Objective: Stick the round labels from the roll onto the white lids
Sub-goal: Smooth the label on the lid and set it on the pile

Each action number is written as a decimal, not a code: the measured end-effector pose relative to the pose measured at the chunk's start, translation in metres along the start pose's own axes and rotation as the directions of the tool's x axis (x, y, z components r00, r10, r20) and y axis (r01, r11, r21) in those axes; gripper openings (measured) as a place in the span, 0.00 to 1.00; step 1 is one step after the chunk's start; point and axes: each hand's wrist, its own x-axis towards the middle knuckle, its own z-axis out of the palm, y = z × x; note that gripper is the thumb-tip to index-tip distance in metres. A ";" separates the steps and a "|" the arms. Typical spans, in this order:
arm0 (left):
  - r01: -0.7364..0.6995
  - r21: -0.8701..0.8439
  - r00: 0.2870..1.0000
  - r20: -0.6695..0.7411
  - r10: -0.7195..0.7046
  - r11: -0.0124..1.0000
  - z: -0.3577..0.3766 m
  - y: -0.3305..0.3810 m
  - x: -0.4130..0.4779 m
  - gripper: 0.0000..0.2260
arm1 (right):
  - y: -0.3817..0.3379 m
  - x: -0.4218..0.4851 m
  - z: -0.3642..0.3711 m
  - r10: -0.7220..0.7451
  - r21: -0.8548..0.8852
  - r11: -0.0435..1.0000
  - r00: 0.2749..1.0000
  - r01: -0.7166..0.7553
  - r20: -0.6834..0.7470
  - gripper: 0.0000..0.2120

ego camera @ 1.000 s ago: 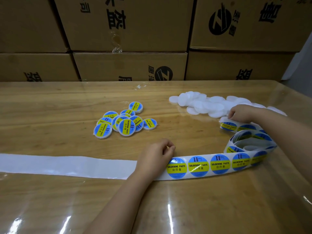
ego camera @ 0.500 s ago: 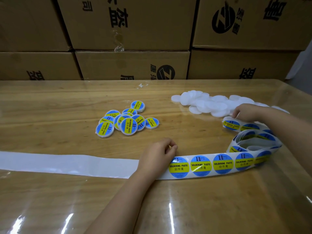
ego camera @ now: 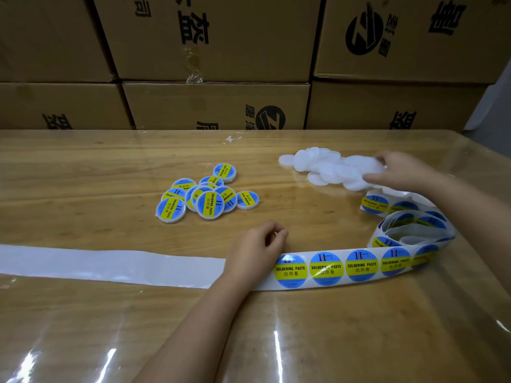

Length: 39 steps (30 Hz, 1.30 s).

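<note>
The right hand (ego camera: 401, 171) is at what we judge to be the step in hand: taking 1 lid (ego camera: 365, 168) from the heap of blank lids (ego camera: 318, 164). To do it well, the hand should lift that lid by its rim only. It should keep fingertips off the flat face that takes the adhesive and part the lid cleanly, since the blanks overlap and 2 could come away together. This hand lies over the near end of the heap, half closed, with fingers curved over the lid's far rim and the thumb at its near rim. We read this as a light pinch, though contact under the palm is hidden. The left hand (ego camera: 255, 246) is closed, fingers curled in and thumb tip against forefinger, with nothing seen between them. Its heel rests on the strip (ego camera: 265, 284) and pins it to the table (ego camera: 83, 175). To its right, 4 labels (ego camera: 326, 268) sit face up on the flat strip, which runs on into the loose roll (ego camera: 414, 230) just beside the heap. To its left the backing (ego camera: 110, 264) is bare. The labelled lids (ego camera: 206, 196) lie clustered well apart from the blanks, further left. Boxes (ego camera: 215, 106) stand stacked behind the table.
</note>
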 end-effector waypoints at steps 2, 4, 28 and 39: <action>0.003 -0.107 0.999 -0.033 -0.007 0.994 0.000 0.000 0.000 0.07 | -0.031 -0.024 -0.007 -0.061 0.177 0.980 0.982 0.094 -0.179 0.26; 0.000 -0.314 0.998 -0.059 -0.020 0.949 -0.002 0.001 0.001 0.08 | -0.067 -0.058 -0.004 -0.160 0.266 0.938 0.959 0.222 -0.235 0.27; 0.089 -0.820 0.992 0.123 0.023 0.565 -0.015 0.003 0.001 0.11 | -0.113 -0.152 0.093 -0.177 0.396 0.793 0.797 0.463 -0.577 0.30; 0.050 -0.813 0.996 0.082 0.029 0.580 -0.014 0.005 -0.001 0.05 | -0.112 -0.148 0.096 -0.193 0.337 0.819 0.776 0.464 -0.601 0.23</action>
